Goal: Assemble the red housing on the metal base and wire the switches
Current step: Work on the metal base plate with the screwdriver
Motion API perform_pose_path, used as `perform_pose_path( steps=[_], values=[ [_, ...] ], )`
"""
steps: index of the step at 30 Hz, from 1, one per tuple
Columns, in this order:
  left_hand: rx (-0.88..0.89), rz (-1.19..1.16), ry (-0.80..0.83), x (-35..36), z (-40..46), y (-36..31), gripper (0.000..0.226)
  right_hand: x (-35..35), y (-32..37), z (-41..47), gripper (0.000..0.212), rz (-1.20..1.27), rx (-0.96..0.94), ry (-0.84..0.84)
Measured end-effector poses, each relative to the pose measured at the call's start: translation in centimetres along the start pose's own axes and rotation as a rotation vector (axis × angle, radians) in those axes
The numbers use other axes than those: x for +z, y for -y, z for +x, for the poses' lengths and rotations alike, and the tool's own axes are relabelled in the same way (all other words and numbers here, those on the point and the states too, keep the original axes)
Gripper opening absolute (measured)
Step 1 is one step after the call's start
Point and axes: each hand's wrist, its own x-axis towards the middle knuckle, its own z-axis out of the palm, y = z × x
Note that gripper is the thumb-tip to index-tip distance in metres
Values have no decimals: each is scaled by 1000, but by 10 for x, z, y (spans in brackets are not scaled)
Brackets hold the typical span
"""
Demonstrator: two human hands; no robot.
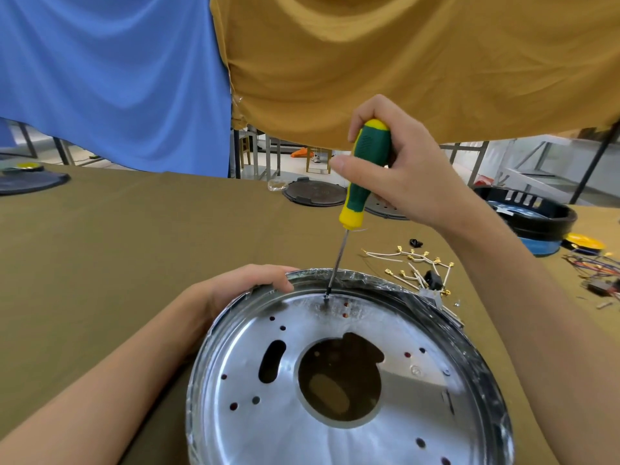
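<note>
A round, shiny metal base (352,380) with a raised rim wrapped in clear film lies on the table (134,246), which is covered in olive-brown cloth. The base sits low in the view, just in front of the person, and has a large round opening at its middle, an oblong slot to the left of that, and small holes scattered over its floor; dark red shows through several of these holes.

The left hand (248,283) grips the far left part of the rim, its fingers curled over the edge. The right hand (396,169) is raised above the base and holds a green and yellow screwdriver (360,176) by its handle, thumb pressed on the near side and fingers wrapped round the far side. The screwdriver's thin steel shaft slants down and its tip touches the base floor near the far rim, beside a pair of small holes.

To the right of the base, a loose bunch of short white wires with brass terminals (419,263) lies on the cloth, with a small black switch (434,280) among them. Farther right are a tangle of red and blue wires (593,266), a black round plastic housing (530,213) and a yellow disc (583,241). A dark round lid (315,193) rests at the far edge of the table. Blue cloth (110,78) and mustard-yellow cloth (402,62) hang behind.
</note>
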Motion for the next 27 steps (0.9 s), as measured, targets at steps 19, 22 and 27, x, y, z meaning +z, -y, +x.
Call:
perform_pose_path(
  steps=[19,22,27],
  values=[
    [7,-19,31,2,0,-3,38,-13,18,16,24,-236,174,210],
    [5,-13,24,2,0,-3,38,-19,15,12,24,-296,185,137],
    [6,-34,-25,4,-1,-4,41,-8,19,14,22,-299,198,129]
  ],
)
